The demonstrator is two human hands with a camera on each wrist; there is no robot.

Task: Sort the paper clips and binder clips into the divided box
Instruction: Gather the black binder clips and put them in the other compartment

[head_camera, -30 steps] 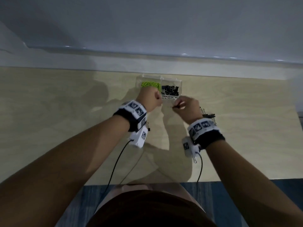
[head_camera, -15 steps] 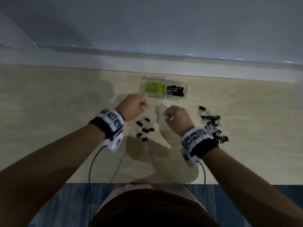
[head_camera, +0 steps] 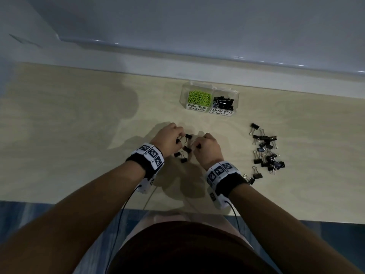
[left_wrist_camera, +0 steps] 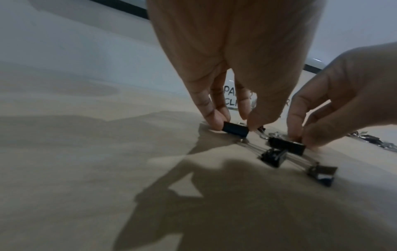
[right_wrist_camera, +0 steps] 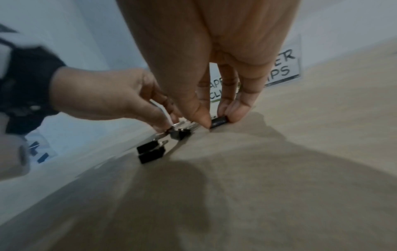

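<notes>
A clear divided box (head_camera: 235, 95) stands at the table's far side, with green paper clips (head_camera: 199, 97) in its left cell and black binder clips (head_camera: 223, 102) in its right cell. Both hands are down at a small group of loose binder clips (head_camera: 183, 154) in front of the box. My left hand (left_wrist_camera: 235, 124) pinches one black binder clip (left_wrist_camera: 235, 130) against the table. My right hand (right_wrist_camera: 219, 119) pinches another binder clip (right_wrist_camera: 219, 122) just to the right of it. Two or three more clips (left_wrist_camera: 274, 158) lie between the wrists.
A larger pile of black binder clips (head_camera: 265, 152) lies on the wooden table (head_camera: 79, 125) to the right of my right wrist. A pale ledge and wall run behind the box. The table's near edge is close to my body, and cables hang from both wristbands.
Both hands have drawn back from the box towards me and dropped onto the small group of clips. Each now pinches a binder clip on the table.
</notes>
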